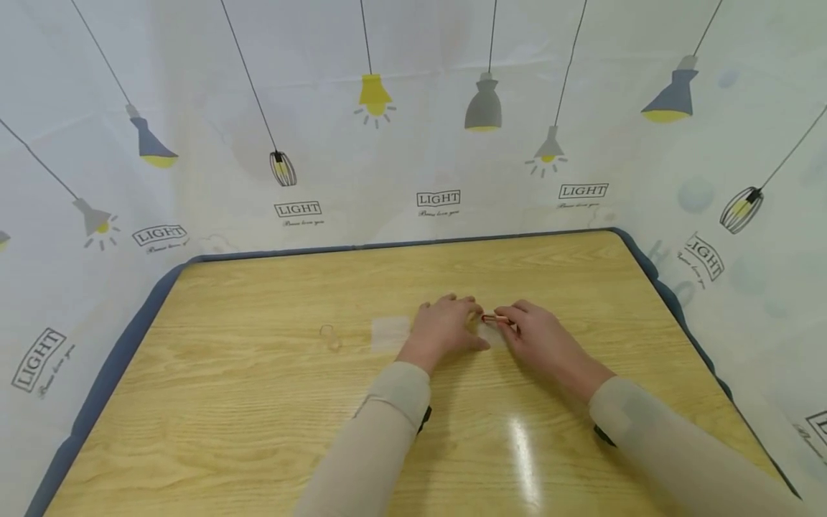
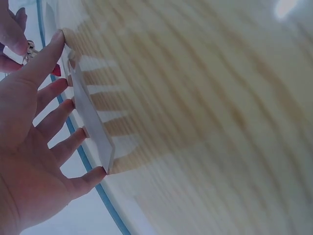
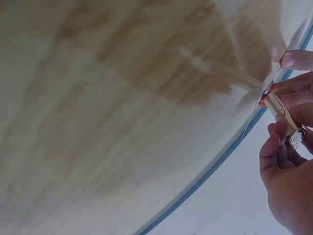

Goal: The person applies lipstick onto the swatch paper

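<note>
My right hand point(image 1: 543, 341) pinches a slim gold-coloured tube point(image 3: 276, 105) with a red tip and a shiny round silver piece at its other end. In the right wrist view the red tip is right at a thin white sheet point(image 2: 95, 129) on the table. My left hand point(image 1: 446, 327) spreads over this sheet, its straight fingertips resting on it in the left wrist view. Part of the sheet lies hidden beneath the left hand. The tube's red tip points left, close to the left forefinger.
A faint translucent white patch point(image 1: 390, 334) shows left of the left hand on the wooden table point(image 1: 258, 431). Farther left lies a small clear, ring-shaped item point(image 1: 329, 336). A blue edge point(image 1: 291, 251) borders the table, and lamp-printed white cloth point(image 1: 420, 158) hangs around it.
</note>
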`<state>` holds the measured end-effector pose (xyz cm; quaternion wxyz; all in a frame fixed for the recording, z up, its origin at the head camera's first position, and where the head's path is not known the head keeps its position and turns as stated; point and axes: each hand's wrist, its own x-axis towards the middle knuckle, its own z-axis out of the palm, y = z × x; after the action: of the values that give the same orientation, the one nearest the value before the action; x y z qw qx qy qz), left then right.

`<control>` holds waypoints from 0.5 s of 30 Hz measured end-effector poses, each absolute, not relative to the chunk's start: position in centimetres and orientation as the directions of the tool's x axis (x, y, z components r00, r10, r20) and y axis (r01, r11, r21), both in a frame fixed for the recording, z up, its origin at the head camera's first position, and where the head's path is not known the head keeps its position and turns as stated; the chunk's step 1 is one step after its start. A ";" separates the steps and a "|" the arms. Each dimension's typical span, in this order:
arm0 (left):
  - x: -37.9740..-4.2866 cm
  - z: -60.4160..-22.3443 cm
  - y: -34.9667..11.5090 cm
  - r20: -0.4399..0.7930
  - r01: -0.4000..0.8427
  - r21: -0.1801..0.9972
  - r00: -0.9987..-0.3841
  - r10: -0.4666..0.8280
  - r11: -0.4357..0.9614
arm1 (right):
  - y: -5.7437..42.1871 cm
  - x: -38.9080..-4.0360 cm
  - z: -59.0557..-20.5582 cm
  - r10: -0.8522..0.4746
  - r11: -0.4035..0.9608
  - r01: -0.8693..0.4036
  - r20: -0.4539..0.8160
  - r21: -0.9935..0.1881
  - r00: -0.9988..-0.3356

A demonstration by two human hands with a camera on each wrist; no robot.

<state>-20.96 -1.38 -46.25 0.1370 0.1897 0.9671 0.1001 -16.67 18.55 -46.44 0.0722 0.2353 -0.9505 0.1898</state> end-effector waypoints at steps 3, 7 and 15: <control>-20.9 -46.1 -1.4 -0.234 0.329 0.252 -0.892 0.387 0.910 | 18.4 -17.0 -46.5 -0.417 0.819 -0.471 0.223 -0.328 -0.881; -20.9 -46.1 -1.4 -0.241 0.327 0.248 -0.891 0.385 0.912 | 18.2 -17.2 -46.5 -0.417 0.830 -0.462 0.203 -0.312 -0.886; -20.9 -46.1 -1.5 -0.237 0.340 0.241 -0.887 0.395 0.909 | 18.5 -16.7 -45.7 -0.432 0.849 -0.458 0.154 -0.263 -0.889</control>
<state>-20.90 -1.48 -46.08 0.1418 0.1902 0.9666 0.0968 -16.73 18.50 -45.69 0.0444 0.2316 -0.9605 0.1479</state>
